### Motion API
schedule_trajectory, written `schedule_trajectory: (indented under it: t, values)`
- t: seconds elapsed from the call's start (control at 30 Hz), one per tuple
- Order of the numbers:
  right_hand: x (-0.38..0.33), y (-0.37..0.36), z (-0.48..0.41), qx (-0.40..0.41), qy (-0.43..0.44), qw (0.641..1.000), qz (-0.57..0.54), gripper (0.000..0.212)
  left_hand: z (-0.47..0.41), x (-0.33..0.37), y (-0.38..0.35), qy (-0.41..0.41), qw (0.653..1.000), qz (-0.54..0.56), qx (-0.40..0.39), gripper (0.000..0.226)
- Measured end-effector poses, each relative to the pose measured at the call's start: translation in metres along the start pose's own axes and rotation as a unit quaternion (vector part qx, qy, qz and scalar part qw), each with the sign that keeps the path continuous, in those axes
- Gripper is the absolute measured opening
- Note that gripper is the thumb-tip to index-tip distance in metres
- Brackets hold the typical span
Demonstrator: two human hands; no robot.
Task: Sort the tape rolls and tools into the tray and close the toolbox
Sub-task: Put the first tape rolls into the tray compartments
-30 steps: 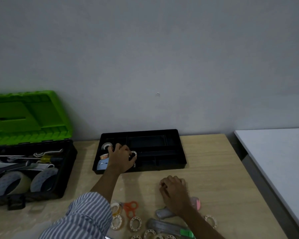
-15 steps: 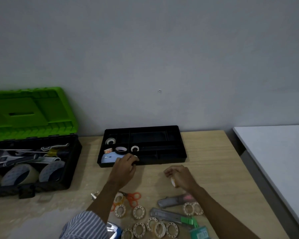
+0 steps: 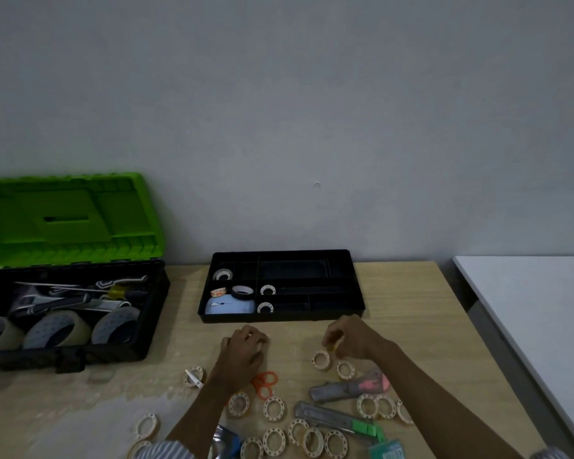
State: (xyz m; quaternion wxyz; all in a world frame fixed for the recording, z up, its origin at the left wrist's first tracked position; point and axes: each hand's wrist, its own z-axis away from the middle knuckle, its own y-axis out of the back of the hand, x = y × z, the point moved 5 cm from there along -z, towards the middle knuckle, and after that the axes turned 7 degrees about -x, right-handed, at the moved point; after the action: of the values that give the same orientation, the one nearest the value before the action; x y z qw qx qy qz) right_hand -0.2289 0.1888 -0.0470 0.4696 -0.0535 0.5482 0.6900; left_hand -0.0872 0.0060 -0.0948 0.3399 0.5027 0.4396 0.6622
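On the table (image 3: 411,326), in the head view, the right hand (image 3: 348,339) hovers just in front of the tray (image 3: 282,318), its fingertips curled and pinching what looks like a small roll (image 3: 337,343). That thin grip is the first risk: a slip could drop the ring on edge and send it toward the gap at the table's right side.

The left hand (image 3: 244,351) sits low near the scissors (image 3: 264,384), fingers curled under; I cannot tell whether they hold anything. Both forearms lie above the loose rolls (image 3: 274,409) and cutters (image 3: 348,389), so a careless draw-back could sweep pieces off the near edge.

The tray's slots are narrow, and a roll set down crooked may bridge a divider. The toolbox (image 3: 80,356) stands open, well to the left. Its big rolls (image 3: 57,329) stand tall and could, I judge, keep the tray from seating or the lid from shutting.
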Motion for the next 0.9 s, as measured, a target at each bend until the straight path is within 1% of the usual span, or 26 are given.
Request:
schedule_trajectory:
  t: [0.17,0.27,0.5,0.6,0.7,0.77,0.9]
  values:
    - [-0.006,0.001,-0.005,0.01,0.012,1.0,0.018,0.024,-0.002,-0.003,-0.001,0.009,0.999,0.041,-0.017,0.033]
    - [-0.005,0.003,-0.007,0.014,-0.001,1.0,0.024,0.027,-0.004,-0.006,-0.002,0.017,0.998,0.064,-0.025,0.031]
    - [-0.006,0.0,-0.01,-0.017,-0.007,0.994,0.104,0.026,-0.004,-0.006,-0.004,0.046,0.994,0.102,-0.014,0.03]
    - [-0.006,-0.003,-0.014,-0.042,-0.013,0.989,0.142,0.029,-0.004,-0.006,-0.005,0.053,0.993,0.107,-0.018,0.03]
    - [-0.008,-0.003,-0.016,-0.055,-0.014,0.982,0.178,0.026,-0.003,-0.006,-0.006,0.06,0.993,0.102,-0.021,0.031]
    - [-0.014,0.008,-0.019,-0.029,-0.013,0.985,0.17,0.022,-0.003,-0.007,-0.006,0.062,0.992,0.104,-0.024,0.03]
    - [-0.039,0.046,-0.035,0.103,0.003,0.993,0.058,0.012,-0.004,-0.007,-0.005,0.065,0.99,0.121,-0.028,0.029]
